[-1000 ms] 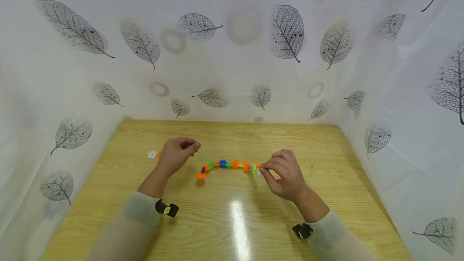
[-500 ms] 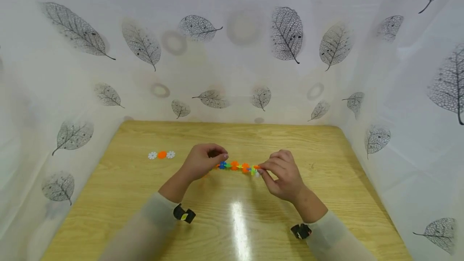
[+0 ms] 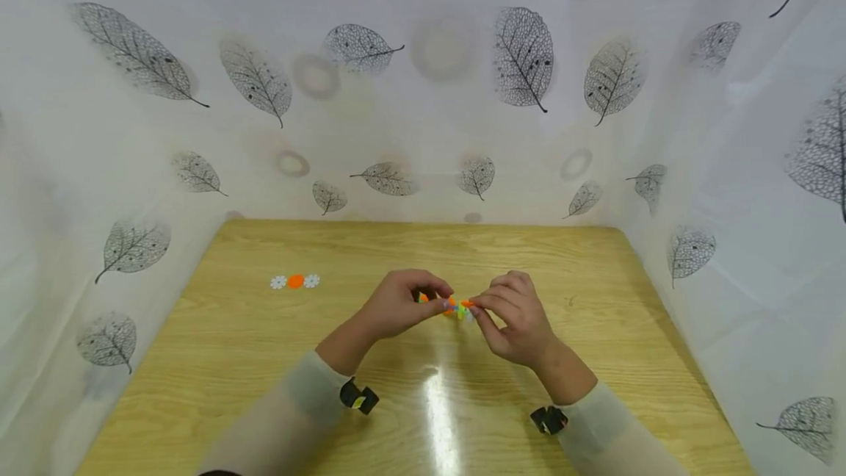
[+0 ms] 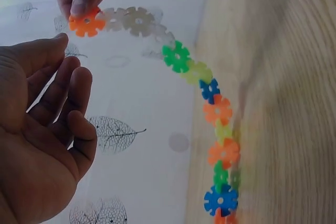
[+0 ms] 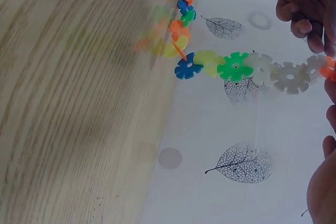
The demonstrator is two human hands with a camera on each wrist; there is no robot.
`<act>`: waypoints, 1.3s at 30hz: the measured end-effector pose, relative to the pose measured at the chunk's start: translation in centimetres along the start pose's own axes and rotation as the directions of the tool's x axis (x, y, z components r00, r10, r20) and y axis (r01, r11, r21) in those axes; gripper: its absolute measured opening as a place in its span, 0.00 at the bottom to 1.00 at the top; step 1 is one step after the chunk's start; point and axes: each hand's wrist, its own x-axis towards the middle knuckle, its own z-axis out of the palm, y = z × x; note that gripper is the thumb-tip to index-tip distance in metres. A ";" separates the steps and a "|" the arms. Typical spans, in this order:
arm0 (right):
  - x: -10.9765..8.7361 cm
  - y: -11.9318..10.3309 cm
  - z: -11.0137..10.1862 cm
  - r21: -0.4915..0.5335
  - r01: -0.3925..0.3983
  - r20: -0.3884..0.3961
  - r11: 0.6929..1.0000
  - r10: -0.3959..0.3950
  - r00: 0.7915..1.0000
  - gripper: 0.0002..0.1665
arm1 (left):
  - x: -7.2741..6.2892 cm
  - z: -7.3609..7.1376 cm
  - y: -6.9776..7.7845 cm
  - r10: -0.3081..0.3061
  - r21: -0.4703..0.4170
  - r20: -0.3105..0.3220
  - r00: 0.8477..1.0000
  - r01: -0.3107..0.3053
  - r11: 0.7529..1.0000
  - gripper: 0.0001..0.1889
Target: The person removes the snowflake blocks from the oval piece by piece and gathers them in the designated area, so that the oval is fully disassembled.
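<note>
My right hand (image 3: 518, 318) pinches an orange slotted flower disc (image 4: 86, 23) at the end of a linked chain. This chain of interlocking discs (image 4: 223, 153) runs through clear, green, yellow, blue and orange pieces. In the left wrist view it hangs from the pinched end and curves down towards the table. My left hand (image 3: 403, 303) is close beside the right, its fingers loosely bent, with nothing visible between thumb and fingertips. A small gap separates its fingertips from the orange disc in the left wrist view. From the head view, the left hand hides most of the chain.
On the far left of the wooden table (image 3: 198, 388) lie a white disc (image 3: 278, 283), an orange disc (image 3: 295, 282) and another white disc (image 3: 311, 281) in a row. A pale leaf-print curtain (image 3: 449, 123) surrounds the table's back and sides.
My left hand has moved right, from near the loose discs to beside the right hand, covering much of the chain. The right hand has stayed in place, still pinching the chain's end.
</note>
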 end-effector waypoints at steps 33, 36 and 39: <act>-1.1 -0.2 0.1 0.002 -0.193 0.170 0.981 0.190 0.967 0.30 | 0.5 1.2 0.9 0.029 0.015 -0.031 0.999 -0.029 0.999 0.02; -1.2 -0.2 0.1 0.009 -0.192 0.182 0.981 0.187 0.965 0.27 | 0.4 1.2 0.8 0.027 0.012 -0.040 0.999 -0.027 1.000 0.02; -1.3 -0.3 0.2 0.011 -0.184 0.179 0.983 0.179 0.967 0.25 | 0.3 1.2 0.8 0.030 0.020 -0.047 0.998 -0.029 0.999 0.02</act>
